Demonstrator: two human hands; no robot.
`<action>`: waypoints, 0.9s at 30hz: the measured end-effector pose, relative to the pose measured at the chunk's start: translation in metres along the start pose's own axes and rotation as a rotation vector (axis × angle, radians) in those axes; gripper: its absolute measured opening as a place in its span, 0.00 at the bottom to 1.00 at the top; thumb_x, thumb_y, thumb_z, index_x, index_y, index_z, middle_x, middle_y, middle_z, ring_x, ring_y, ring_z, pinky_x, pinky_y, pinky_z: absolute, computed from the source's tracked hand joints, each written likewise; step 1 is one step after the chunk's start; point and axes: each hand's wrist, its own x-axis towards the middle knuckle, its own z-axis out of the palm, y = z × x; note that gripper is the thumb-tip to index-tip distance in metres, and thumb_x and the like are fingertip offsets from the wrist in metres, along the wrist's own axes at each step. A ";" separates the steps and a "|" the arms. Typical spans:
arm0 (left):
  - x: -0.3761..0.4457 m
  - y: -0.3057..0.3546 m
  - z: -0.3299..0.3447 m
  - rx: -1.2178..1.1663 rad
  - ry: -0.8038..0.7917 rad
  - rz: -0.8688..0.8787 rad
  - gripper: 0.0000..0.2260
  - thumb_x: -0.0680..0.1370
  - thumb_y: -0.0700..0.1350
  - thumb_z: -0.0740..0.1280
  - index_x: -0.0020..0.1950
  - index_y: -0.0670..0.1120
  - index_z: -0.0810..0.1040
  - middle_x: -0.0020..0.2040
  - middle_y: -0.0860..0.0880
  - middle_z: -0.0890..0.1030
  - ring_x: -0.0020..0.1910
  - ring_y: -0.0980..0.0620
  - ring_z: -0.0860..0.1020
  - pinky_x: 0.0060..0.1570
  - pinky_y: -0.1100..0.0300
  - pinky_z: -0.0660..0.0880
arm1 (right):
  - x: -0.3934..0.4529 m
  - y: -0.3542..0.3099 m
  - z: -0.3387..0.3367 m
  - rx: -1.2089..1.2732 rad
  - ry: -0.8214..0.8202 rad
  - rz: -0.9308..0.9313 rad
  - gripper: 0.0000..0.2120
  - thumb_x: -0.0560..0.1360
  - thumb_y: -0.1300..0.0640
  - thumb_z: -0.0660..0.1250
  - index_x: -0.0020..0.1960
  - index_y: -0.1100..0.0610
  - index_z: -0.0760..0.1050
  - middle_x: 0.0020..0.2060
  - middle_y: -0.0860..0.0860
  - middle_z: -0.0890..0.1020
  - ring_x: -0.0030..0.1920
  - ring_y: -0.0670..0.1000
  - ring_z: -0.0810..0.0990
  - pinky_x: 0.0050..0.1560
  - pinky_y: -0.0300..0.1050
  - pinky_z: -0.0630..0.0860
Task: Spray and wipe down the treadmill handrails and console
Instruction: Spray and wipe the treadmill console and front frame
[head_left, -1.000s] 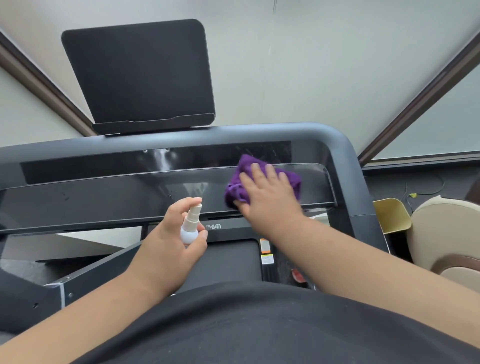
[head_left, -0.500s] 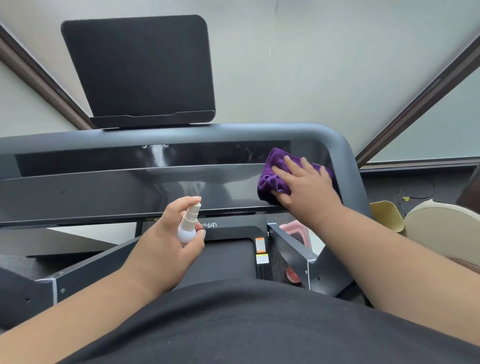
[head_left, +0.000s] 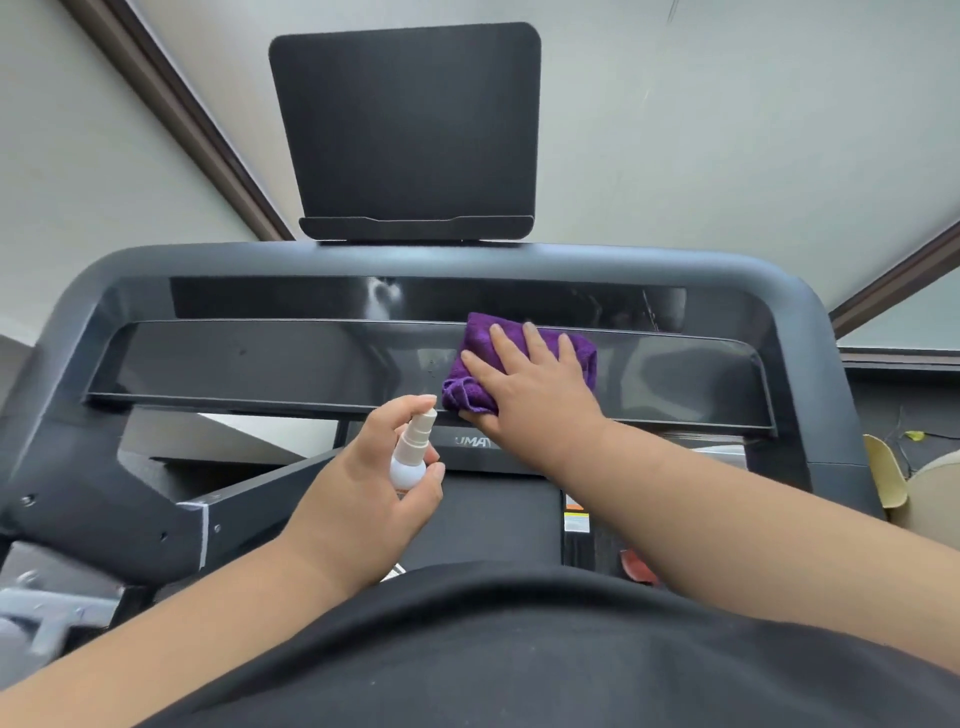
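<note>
1. Pale walls with dark brown trim rise behind the treadmill, and a black tablet holder stands upright at the far edge of the console.
2. A glossy black display strip runs along the console's far side, with a pale smear near its middle; below it lies the wide sloped panel.
3. A grey handrail curves around the console's right corner and down the right side.
4. A purple cloth lies bunched on the sloped panel, a little right of centre, reaching from its far edge to its near edge.
5. The person's right hand presses flat on the cloth, fingers straight and slightly spread.
6. Their left hand grips a small white spray bottle just in front of the console's near edge, fingers curled round its body and the index finger over the nozzle top.
7. Bottle and cloth sit near each other but apart.
8. Below the console, the dark belt and a warning sticker show above the person's black shirt.
9. A cream chair sits past the right handrail.
</note>
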 end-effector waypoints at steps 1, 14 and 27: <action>-0.003 -0.002 -0.003 -0.007 0.011 -0.003 0.33 0.76 0.41 0.71 0.66 0.74 0.61 0.48 0.58 0.79 0.39 0.50 0.81 0.42 0.62 0.76 | 0.006 -0.010 0.001 0.001 0.002 -0.017 0.34 0.77 0.30 0.49 0.79 0.41 0.50 0.80 0.53 0.53 0.78 0.65 0.50 0.73 0.70 0.50; -0.011 -0.047 -0.044 -0.035 0.075 -0.027 0.30 0.74 0.49 0.68 0.66 0.75 0.60 0.51 0.61 0.78 0.44 0.51 0.81 0.46 0.58 0.77 | 0.060 -0.066 -0.004 -0.003 -0.062 -0.124 0.32 0.78 0.33 0.52 0.79 0.41 0.50 0.80 0.49 0.52 0.79 0.59 0.50 0.75 0.65 0.51; 0.004 -0.121 -0.115 -0.094 0.057 0.074 0.28 0.75 0.51 0.66 0.69 0.73 0.59 0.47 0.61 0.78 0.41 0.53 0.80 0.42 0.60 0.77 | 0.076 -0.122 -0.004 0.086 -0.019 0.072 0.25 0.80 0.40 0.57 0.76 0.36 0.58 0.79 0.49 0.57 0.79 0.60 0.52 0.76 0.64 0.49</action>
